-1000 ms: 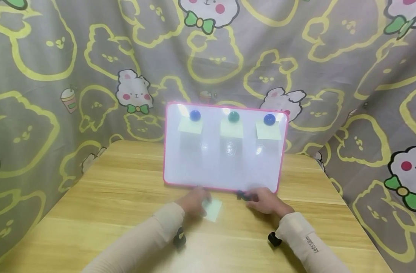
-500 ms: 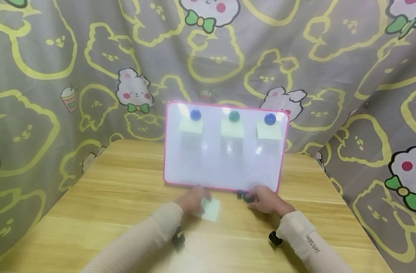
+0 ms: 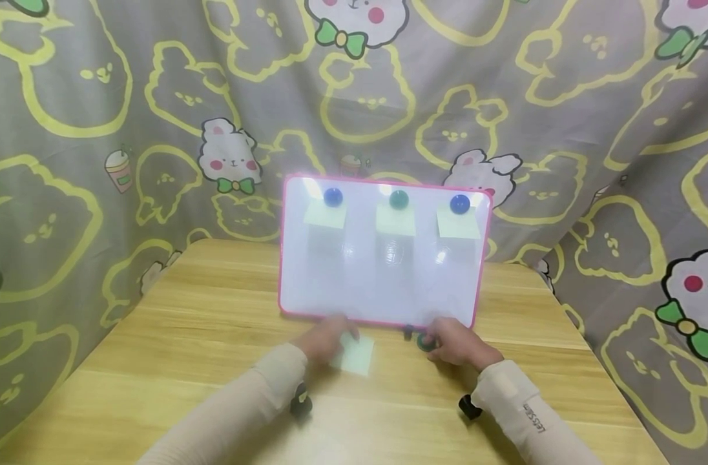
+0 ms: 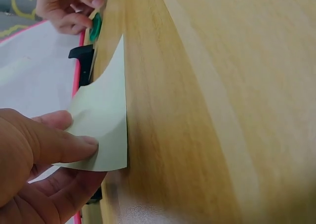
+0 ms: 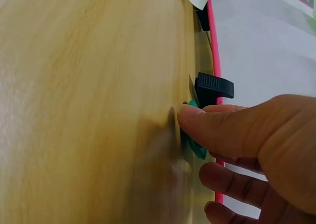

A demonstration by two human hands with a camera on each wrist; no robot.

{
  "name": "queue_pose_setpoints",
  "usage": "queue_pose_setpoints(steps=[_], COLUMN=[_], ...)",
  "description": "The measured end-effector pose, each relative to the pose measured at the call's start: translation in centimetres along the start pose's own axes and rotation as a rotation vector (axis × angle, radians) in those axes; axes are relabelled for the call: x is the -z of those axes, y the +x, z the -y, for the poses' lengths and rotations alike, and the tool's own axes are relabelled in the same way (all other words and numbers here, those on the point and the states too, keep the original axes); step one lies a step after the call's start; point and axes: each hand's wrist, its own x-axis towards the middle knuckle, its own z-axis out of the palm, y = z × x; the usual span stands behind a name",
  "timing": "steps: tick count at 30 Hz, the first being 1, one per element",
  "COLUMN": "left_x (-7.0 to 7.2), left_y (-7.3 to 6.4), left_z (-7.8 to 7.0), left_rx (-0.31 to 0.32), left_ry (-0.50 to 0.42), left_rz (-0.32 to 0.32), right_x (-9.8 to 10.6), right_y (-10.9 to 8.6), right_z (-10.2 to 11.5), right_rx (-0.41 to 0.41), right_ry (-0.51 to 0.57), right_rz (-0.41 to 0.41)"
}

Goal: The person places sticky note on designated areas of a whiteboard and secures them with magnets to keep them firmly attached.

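Observation:
My left hand (image 3: 325,340) pinches a pale green sticky note (image 4: 103,110) between thumb and fingers, just in front of the whiteboard's bottom edge. The note curves slightly, its free end pointing toward the other hand. At the board's lower right, my right hand (image 3: 455,342) pinches a round green magnet (image 5: 197,147) between thumb and fingertips, close over the table. The pink-framed whiteboard (image 3: 377,284) leans upright behind both hands. Across its top hang three sticky notes, each under a round magnet: blue on the left (image 3: 333,197), green in the middle (image 3: 398,199), blue on the right (image 3: 460,204).
Black clips (image 5: 213,87) grip the whiteboard's bottom edge, one close beside my right fingers. The wooden table (image 3: 185,349) spreads around and in front of the board. Behind it hangs a grey curtain (image 3: 174,129) with cartoon prints. Black camera mounts sit under both wrists.
My left hand has shifted slightly left with the sticky note. The green magnet shows more clearly at my right fingertips, a little apart from the black clip. The whiteboard stays put.

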Motion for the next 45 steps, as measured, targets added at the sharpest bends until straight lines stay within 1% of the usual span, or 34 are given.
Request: queue_pose_setpoints(steps=[5,8,10,13,17,19,22,26,28,31,33,36,39,42,45], left_x=[0.0,0.0,0.2,0.5,0.7,0.7,0.5,0.4,0.3,0.5,0.6,0.8,0.8,0.9,1.1], left_y=[0.0,0.0,0.0,-0.1,-0.2,-0.3,-0.3,-0.3,-0.3,-0.3,-0.3,-0.2,-0.2,-0.3,-0.4], left_z=[0.4,0.4,0.3,-0.1,-0.5,-0.4,-0.2,0.2,0.4,0.4,0.2,-0.2,-0.4,-0.4,-0.5], left_rx=[0.039,0.056,0.048,0.062,0.105,0.116,0.102,0.07,0.062,0.049,0.053,0.079,0.114,0.135,0.143], left_ry=[-0.055,-0.051,-0.036,-0.018,-0.011,-0.016,-0.025,-0.019,-0.015,-0.028,-0.036,-0.041,-0.052,-0.067,-0.078], left_rz=[-0.004,-0.013,-0.024,-0.027,-0.019,-0.021,-0.03,-0.041,-0.048,-0.061,-0.066,-0.059,-0.045,-0.038,-0.037], right_x=[0.0,0.0,0.1,0.1,0.0,0.0,-0.1,0.0,-0.1,-0.1,0.0,-0.1,-0.3,-0.3,-0.1], right_y=[-0.2,-0.4,-0.5,-0.6,-0.8,-0.8,-0.8,-0.7,-0.7,-0.7,-0.6,-0.6,-0.7,-0.7,-0.6], right_z=[-0.1,-0.1,-0.1,-0.1,-0.1,-0.1,-0.1,-0.1,-0.2,-0.4,-0.5,-0.7,-1.0,-1.0,-0.9], right_rx=[-0.047,-0.066,-0.064,-0.055,-0.044,-0.04,-0.041,-0.082,-0.099,-0.098,-0.099,-0.099,-0.091,-0.091,-0.119], right_ry=[0.007,0.011,0.006,-0.001,0.0,0.005,0.015,0.027,0.021,0.011,0.006,0.013,0.02,0.022,0.031], right_rz=[0.01,0.009,0.001,-0.01,-0.009,-0.01,-0.012,-0.01,-0.019,-0.048,-0.069,-0.084,-0.077,-0.076,-0.075])
